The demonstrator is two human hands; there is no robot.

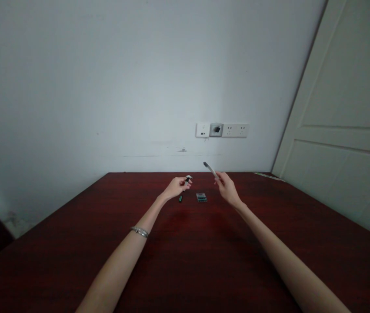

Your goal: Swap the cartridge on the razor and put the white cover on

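My left hand point(177, 187) is closed around a small black, white and silver piece point(188, 178) whose kind I cannot make out. Its fingers pinch the piece just over the far part of the table. My right hand point(226, 188) grips the lower end of a slender, pale grey stick with a dark rounded tip point(210, 168), which slants up and to the left. On the table below my left hand lies a short green-and-black piece point(180, 198). Between the hands, a small flat clear pack point(201, 198) with dark and teal bands rests on the surface.
The dark red table point(185, 261) ends at a white wall point(139, 87). A row of wall sockets point(235, 130) sits above its far edge. On the right stands a pale panelled door point(344, 130), with a thin patterned strip point(269, 176) lying near it.
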